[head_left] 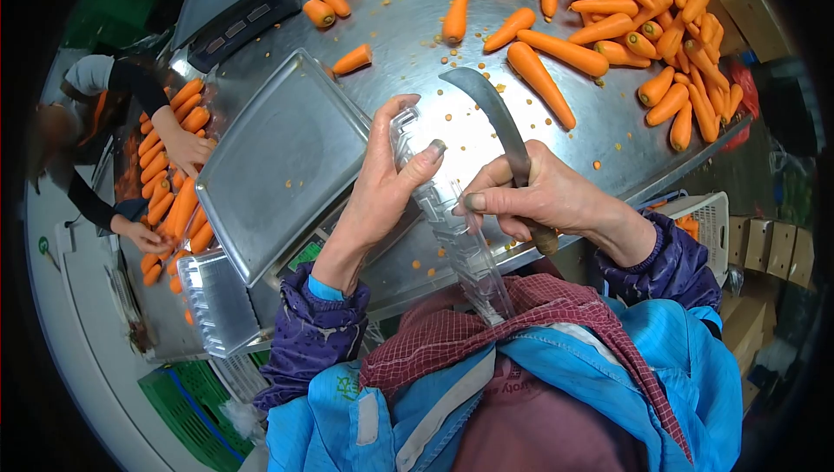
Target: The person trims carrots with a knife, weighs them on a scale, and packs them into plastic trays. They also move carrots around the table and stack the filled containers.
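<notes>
My left hand point(385, 183) grips a clear plastic tray point(467, 255) near its upper end, with the thumb on the near side. The tray is tilted on edge, and its lower end reaches down to my clothes. My right hand point(552, 194) is closed around the handle of a curved knife point(493, 107), whose dark blade points up and to the left. The right thumb and forefinger also meet the tray's edge. Beyond the knife lie several loose carrots, the nearest a long carrot point(540, 85) on the metal table point(400, 55).
A scale with a wide metal plate point(287, 159) stands left of my hands. Behind it is another scale point(230, 16). Carrots are heaped point(647, 16) at the far right. A co-worker's hands point(187, 146) touch carrots at the left, near stacked clear trays point(221, 302).
</notes>
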The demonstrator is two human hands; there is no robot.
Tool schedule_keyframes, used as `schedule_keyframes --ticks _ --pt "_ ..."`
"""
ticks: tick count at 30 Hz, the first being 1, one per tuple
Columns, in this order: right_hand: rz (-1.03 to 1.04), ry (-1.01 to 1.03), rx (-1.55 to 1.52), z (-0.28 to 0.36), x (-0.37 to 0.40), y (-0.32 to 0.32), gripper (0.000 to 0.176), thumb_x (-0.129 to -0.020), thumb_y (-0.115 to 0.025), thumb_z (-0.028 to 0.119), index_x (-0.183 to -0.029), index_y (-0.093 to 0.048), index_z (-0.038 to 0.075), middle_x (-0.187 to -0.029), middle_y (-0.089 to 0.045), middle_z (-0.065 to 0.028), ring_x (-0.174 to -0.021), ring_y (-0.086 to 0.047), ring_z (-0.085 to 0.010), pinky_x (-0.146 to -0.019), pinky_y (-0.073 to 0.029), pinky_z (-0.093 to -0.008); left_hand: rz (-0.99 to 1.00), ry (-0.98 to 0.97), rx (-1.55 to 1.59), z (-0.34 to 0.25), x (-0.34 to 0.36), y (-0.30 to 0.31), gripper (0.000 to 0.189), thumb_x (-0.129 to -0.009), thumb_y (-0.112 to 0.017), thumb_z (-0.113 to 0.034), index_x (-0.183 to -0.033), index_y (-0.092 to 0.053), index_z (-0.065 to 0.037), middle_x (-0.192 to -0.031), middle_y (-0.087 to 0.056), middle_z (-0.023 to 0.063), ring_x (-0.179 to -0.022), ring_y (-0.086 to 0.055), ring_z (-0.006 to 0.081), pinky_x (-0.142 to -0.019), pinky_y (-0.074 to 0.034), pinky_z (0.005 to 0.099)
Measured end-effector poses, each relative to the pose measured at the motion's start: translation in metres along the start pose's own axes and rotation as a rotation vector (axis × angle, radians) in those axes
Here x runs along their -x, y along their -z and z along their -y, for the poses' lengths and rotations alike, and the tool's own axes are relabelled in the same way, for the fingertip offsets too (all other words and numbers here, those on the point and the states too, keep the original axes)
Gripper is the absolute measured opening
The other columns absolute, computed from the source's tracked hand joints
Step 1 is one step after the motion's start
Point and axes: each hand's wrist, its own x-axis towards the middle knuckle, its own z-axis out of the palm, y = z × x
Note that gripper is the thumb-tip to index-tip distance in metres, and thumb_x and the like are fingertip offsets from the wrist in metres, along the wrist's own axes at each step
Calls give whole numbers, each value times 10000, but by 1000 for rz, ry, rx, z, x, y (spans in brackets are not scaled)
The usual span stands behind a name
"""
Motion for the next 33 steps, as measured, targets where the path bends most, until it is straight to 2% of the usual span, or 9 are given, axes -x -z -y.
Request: schedule_keyframes --ticks 8,10,17,19,22,26,32,33 --pt "-16 13 25 -1 4 3 213 -823 -581 174 -739 -658 -6 -501 -537 -18 -395 -454 -48 -387 -362 -191 12 -7 -52 5 -4 -2 623 -837 -588 -336 -1312 -304 -49 -1253 -359 212 -1204 -364 315 -1002 -327 418" --pt "-7 -23 22 -2 5 3 208 -828 -627 159 -847 -648 -47 -662 -624 -58 -426 -466 -49 -381 -363 -187 16 -8 -76 6 -4 -1 616 -837 -590 -332 -1310 -313 -50 -1256 -359 207 -1203 -364 310 -998 -330 418" --pt "-36 16 83 7 12 -4 186 -812 -560 117 -803 -640 -51 -615 -602 -42 -421 -449 -39 -391 -358 -189 27 -14 -20 4 -2 -5 612 -833 -604 -319 -1305 -320 -53 -1260 -360 203 -1195 -375 301 -986 -345 409" --pt "-16 -26 92 8 13 -4 186 -814 -558 114 -808 -635 -55 -624 -604 -45 -418 -449 -41 -393 -364 -185 8 -26 -29 2 -1 -7 630 -799 -557 -390 -1319 -335 -113 -1244 -390 161 -1103 -417 251 -938 -357 389" --pt "-34 -3 64 12 13 -9 198 -780 -533 128 -742 -647 -30 -554 -568 -26 -409 -451 -50 -402 -363 -207 5 -27 20 1 2 -6 663 -779 -571 -419 -1322 -334 -119 -1239 -383 153 -1108 -407 252 -934 -356 397" --pt "-22 -19 -8 18 12 -17 197 -782 -531 124 -761 -647 -34 -593 -591 -32 -412 -452 -47 -398 -358 -203 -4 -32 89 0 5 -3 683 -765 -575 -430 -1325 -333 -122 -1232 -373 147 -1126 -389 259 -935 -353 407" --pt "-25 -33 88 19 4 -26 184 -753 -530 113 -778 -651 -24 -621 -602 -31 -427 -463 -52 -402 -362 -209 -18 -44 131 4 10 6 670 -750 -581 -370 -1320 -339 -115 -1225 -371 137 -1133 -383 260 -959 -329 396" --pt "-63 -23 115 18 3 -31 177 -741 -537 116 -772 -652 -15 -615 -598 -28 -437 -466 -57 -409 -366 -218 -31 -54 122 5 12 9 638 -769 -592 -286 -1315 -323 -93 -1227 -374 148 -1115 -418 256 -919 -384 375"
